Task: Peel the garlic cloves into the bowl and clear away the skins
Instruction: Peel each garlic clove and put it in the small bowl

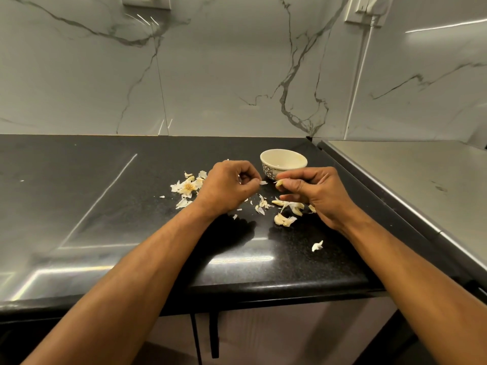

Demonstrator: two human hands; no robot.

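Observation:
A small cream bowl (283,162) with a patterned side stands on the black counter (110,196), just behind my hands. My right hand (313,191) pinches a garlic clove (279,183) between thumb and fingertips. My left hand (229,187) is curled, its fingertips pinching a small flake of skin (263,182) a little left of the clove. Unpeeled cloves (288,206) lie under my right hand, and more cloves (284,220) sit nearer to me. Loose skins and the bulb's root base (187,187) are scattered left of my left hand. The bowl's inside looks empty from here.
One stray skin piece (317,246) lies near the counter's front right. A light steel surface (411,177) adjoins the counter on the right, with a raised edge between them. A marble wall (210,75) rises behind. The counter's front edge (263,285) runs under my forearms.

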